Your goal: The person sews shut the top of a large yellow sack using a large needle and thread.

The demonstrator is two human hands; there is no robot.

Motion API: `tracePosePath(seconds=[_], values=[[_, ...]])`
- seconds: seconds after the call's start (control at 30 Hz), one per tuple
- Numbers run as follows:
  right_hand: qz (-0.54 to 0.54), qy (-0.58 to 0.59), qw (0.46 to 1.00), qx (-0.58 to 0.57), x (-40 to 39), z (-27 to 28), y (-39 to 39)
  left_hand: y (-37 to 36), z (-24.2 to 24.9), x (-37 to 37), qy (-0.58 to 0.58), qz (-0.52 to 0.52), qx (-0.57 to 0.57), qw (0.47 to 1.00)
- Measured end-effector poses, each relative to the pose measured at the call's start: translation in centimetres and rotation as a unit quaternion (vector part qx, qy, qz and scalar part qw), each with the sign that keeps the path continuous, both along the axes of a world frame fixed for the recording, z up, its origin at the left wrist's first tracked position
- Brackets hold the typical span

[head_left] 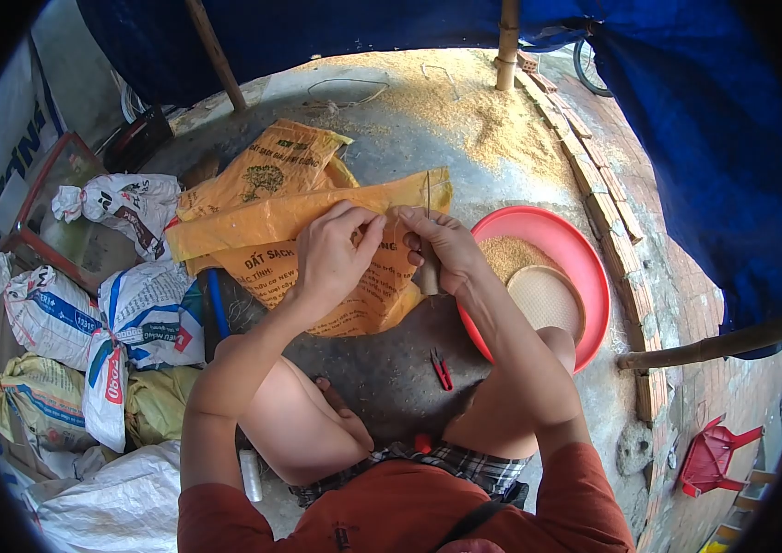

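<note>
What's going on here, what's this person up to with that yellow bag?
A person sits on the ground with an orange-yellow woven sack spread in front of the knees. The left hand pinches the sack's folded edge, while the right hand holds a long needle upright against it. A red basin of grain sits beside the right arm, and small red clippers lie between the legs.

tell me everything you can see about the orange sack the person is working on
The orange sack looks like woven plastic, with dark printed lettering and a tree emblem. It lies crumpled and folded on the grey ground in front of the seated person, its top edge folded over into a band. The left hand pinches that edge; the right hand touches it while holding a thin needle-like tool upright. A red basin sits to its right.
</note>
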State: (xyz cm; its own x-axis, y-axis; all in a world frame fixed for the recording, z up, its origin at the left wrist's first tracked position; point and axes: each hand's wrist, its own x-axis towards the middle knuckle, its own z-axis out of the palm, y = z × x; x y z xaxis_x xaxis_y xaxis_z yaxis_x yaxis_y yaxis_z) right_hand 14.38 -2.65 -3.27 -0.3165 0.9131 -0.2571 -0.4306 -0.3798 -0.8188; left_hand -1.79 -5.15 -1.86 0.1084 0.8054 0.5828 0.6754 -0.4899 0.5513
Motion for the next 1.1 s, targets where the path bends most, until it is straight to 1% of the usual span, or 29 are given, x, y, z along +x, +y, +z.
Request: tracePosePath(seconds=[0.03, 0.07, 0.13, 0.17, 0.23, 0.37, 0.43, 0.57, 0.63, 0.9, 0.97, 1.03, 1.07, 1.1], values=[[0.004, 0.007, 1.0, -0.005, 0.0, 0.0, 0.0, 0.1, 0.0, -0.1, -0.017, -0.012, -0.037, 0.999], [0.008, 0.014, 1.0, -0.01, 0.0, 0.0, 0.1, 0.2, 0.0, -0.1, -0.018, -0.011, -0.037, 0.999], [0.007, 0.018, 1.0, -0.007, -0.1, -0.3, 0.2, 0.3, 0.1, 0.0, -0.096, -0.041, -0.113, 0.988], [0.005, 0.022, 1.0, -0.003, -0.1, -0.5, 0.2, 0.4, 0.0, 0.0, -0.096, -0.041, -0.113, 0.988], [0.006, 0.022, 1.0, 0.002, -0.2, -0.8, 0.2, 0.7, -0.2, -0.1, -0.123, -0.075, -0.169, 0.975], [0.008, 0.022, 1.0, 0.01, -0.1, -0.8, 0.1, 0.8, -0.3, 0.0, -0.162, -0.104, -0.192, 0.962], [0.006, 0.023, 1.0, 0.005, -0.3, -0.6, 0.1, 0.9, -0.6, 0.0, -0.221, -0.114, -0.204, 0.947], [0.022, 0.044, 0.999, -0.003, -0.1, -0.8, 0.2, 0.3, 0.6, 0.3, -0.209, -0.1, -0.245, 0.941], [0.023, 0.042, 0.999, -0.002, -0.1, -0.8, 0.2, 0.1, 1.1, 0.5, -0.224, -0.092, -0.299, 0.923], [0.02, 0.044, 0.999, 0.002, -0.3, -0.7, 0.0, 0.8, 0.6, 0.2, -0.272, -0.114, -0.318, 0.901], [0.019, 0.063, 0.998, -0.001, -0.3, -0.7, 0.0, 0.7, 0.8, 0.1, -0.286, -0.123, -0.32, 0.895], [0.019, 0.056, 0.998, 0.001, -0.3, -0.5, -0.1, 0.9, 1.1, -0.7, -0.366, -0.165, -0.392, 0.828], [0.02, 0.05, 0.999, 0.002, -0.3, -0.4, -0.1, 1.0, 1.5, -1.2, -0.366, -0.166, -0.392, 0.828], [0.019, 0.049, 0.999, 0.002, -0.3, -0.3, -0.2, 1.0, 2.1, -1.8, -0.408, -0.187, -0.438, 0.779]])
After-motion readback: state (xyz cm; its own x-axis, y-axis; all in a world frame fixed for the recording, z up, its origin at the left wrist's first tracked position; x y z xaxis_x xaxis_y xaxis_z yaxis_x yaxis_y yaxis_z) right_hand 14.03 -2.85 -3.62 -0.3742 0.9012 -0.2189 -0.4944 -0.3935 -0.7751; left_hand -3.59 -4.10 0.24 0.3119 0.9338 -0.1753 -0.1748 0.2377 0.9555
